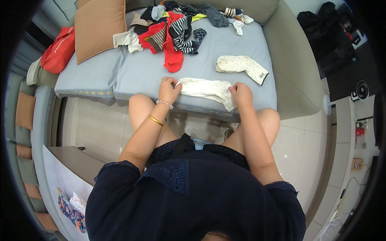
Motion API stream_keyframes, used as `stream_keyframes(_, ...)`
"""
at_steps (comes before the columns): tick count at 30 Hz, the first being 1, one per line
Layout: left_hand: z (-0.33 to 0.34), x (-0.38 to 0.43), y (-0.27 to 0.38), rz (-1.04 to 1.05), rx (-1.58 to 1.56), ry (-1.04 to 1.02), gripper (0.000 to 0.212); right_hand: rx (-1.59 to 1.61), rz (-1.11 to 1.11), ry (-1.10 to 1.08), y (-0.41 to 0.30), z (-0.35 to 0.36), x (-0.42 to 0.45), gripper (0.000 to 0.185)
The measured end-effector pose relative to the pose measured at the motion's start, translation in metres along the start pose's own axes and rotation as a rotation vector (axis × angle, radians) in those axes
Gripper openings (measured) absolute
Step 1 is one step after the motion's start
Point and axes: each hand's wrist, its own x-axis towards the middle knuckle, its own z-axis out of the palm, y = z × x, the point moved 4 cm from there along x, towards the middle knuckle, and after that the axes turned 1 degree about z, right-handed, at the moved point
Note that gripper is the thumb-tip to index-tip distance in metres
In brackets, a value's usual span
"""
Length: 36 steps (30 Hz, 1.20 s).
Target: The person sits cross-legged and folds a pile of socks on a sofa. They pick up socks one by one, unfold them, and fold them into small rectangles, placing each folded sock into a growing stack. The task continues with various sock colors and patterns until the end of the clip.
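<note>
A white sock [205,89] lies stretched sideways along the front of the sofa seat. My left hand [169,89] pinches its left end between thumb and fingers. At its right part, near the bend, my right hand [241,92] grips the fabric, and the end below hangs toward the seat's front edge. Beyond my right hand rests a cream dotted sock [241,64] with a dark-trimmed cuff, laid flat and bent. Farther back is a loose pile with a red sock [173,57], a black-and-white striped sock [179,33] and a white sock with buttons [128,40].
A tan cushion [99,30] and a red bag [60,49] are at the left. The sofa's armrest [292,66] bounds the right side. Dark grey socks [215,15] and small white socks [238,25] lie by the backrest. Behind me at left stands a table [69,180] with folded fabric.
</note>
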Motion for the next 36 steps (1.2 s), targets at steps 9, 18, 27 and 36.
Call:
stream_keyframes(9, 0.001, -0.001, -0.003, 0.017, -0.012, 0.03, 0.018, 0.119, 0.092, -0.016, -0.004, -0.006, -0.009, 0.024)
stream_keyframes(18, -0.005, 0.0, -0.007, -0.195, -0.162, 0.036, 0.012, 0.082, 0.145, -0.116, 0.004, 0.003, -0.003, 0.033)
stream_keyframes(27, -0.002, 0.005, -0.014, -0.1, -0.113, -0.004, 0.02, 0.219, 0.071, -0.347, 0.022, 0.014, 0.008, 0.035)
stream_keyframes(36, -0.002, 0.0, -0.004, -0.026, -0.048, -0.053, 0.027, 0.688, 0.074, -0.325, 0.01, 0.011, -0.002, 0.025)
